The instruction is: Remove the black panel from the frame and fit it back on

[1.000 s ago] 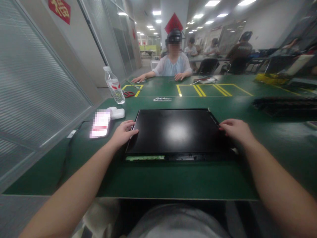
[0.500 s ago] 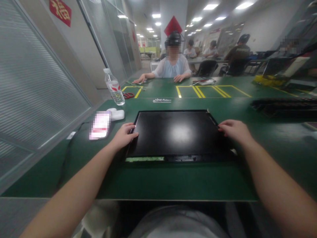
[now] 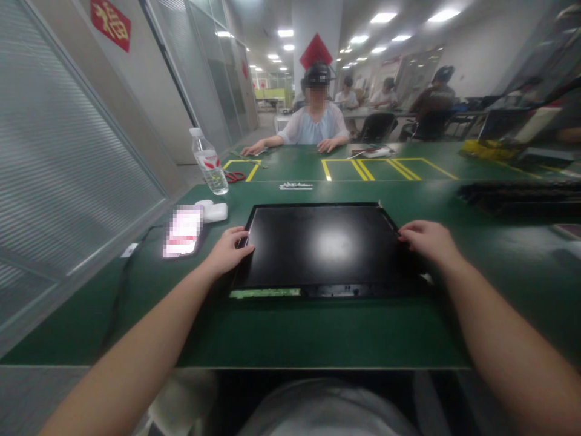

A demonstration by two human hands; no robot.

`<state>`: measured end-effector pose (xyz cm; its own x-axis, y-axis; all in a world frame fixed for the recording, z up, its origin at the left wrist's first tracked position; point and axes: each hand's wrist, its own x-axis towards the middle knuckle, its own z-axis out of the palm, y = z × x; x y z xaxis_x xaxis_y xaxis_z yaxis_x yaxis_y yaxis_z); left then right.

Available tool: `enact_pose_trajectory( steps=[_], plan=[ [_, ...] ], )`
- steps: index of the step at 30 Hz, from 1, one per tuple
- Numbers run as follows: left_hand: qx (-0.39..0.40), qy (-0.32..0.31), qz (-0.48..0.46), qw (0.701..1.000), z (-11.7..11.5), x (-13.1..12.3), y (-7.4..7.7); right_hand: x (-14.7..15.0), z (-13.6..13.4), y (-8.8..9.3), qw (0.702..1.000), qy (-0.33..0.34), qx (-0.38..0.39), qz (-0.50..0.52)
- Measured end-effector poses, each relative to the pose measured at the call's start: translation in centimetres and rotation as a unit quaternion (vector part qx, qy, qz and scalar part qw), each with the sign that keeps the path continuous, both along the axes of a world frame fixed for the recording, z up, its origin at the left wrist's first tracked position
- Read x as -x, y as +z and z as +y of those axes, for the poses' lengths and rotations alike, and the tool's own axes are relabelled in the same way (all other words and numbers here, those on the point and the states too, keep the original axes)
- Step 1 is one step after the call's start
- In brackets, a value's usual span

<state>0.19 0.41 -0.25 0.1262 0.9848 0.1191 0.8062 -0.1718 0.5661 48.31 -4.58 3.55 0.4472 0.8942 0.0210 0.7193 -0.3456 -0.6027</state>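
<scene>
Item: LCD panel, black, framed, lying face up on the green surface. Handling, as judged: stiff, moderately light; glossy face probably slick and easily cracked or smudged. Best hold: opposite side rims, clear of the face and of the exposed green strip along the near edge.

Left hand: gripping the panel's left rim, thumb on top. Right hand: fingertips bunched against the panel's right rim; whether clamped on it, cannot tell.

Left of the panel: smartphone, screen pixelated; white case.

Obscured: panel's underside; near right corner, lost in shadow, with a small white piece, unidentifiable. Right of the panel, farther off: dark long object, cut off by the picture's edge.
</scene>
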Motion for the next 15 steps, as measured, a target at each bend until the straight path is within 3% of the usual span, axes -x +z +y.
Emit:
enact_pose_trajectory(
  steps=[10,12,15],
  plan=[
    [-0.055,-0.027,0.049,0.997,-0.8,-1.2,0.4,-0.5,0.3,-0.6,1.000,0.006,-0.001,0.001],
    [-0.075,-0.023,0.048,0.996,-1.1,-1.6,1.0,-0.4,0.2,-0.6,1.000,0.010,-0.004,0.001],
    [-0.157,-0.026,0.017,0.987,-2.9,-2.6,3.1,-0.4,0.1,-0.8,1.000,0.016,-0.011,0.003]
  ],
)
